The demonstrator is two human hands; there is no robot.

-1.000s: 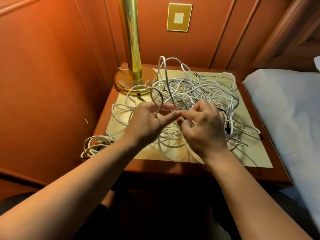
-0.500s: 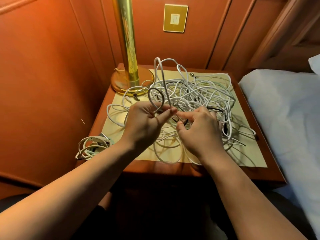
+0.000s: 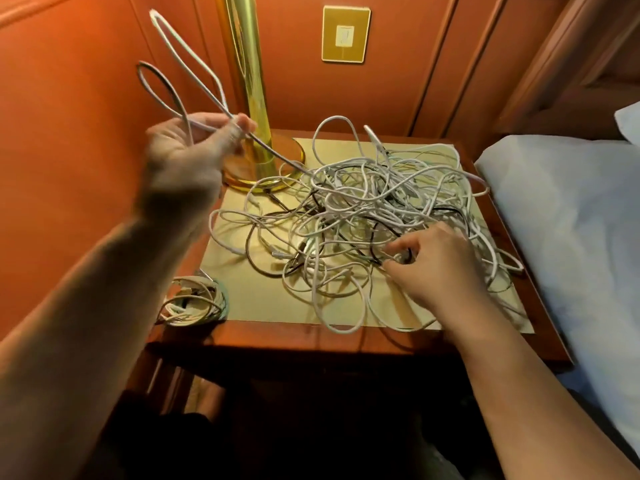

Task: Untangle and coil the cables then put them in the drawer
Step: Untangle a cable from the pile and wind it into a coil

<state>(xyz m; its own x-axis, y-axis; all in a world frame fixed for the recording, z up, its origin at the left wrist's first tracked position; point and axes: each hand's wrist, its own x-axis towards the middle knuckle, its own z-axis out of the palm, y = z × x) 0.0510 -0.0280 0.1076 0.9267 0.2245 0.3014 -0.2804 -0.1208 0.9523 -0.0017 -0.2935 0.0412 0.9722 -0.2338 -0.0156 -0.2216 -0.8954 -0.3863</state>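
A tangled heap of white and dark cables (image 3: 367, 216) covers the wooden nightstand (image 3: 311, 341). My left hand (image 3: 194, 150) is raised up and to the left of the heap, blurred, and grips a white cable (image 3: 183, 57) whose two long loops stick up toward the wall; the cable runs taut from the hand down into the heap. My right hand (image 3: 436, 268) rests on the right side of the heap, its fingers curled into the strands there. A coiled bundle of cables (image 3: 194, 303) lies at the nightstand's front left corner. No drawer shows.
A brass lamp pole (image 3: 247, 71) on a round base stands at the back left of the nightstand, right beside my raised hand. Orange wood panelling with a gold wall switch (image 3: 345, 33) is behind. A bed with a pale sheet (image 3: 571, 237) borders the right side.
My left hand has swung up and to the left, pulling a white cable out of the heap with its loops now high. My right hand dropped onto the right part of the tangle.
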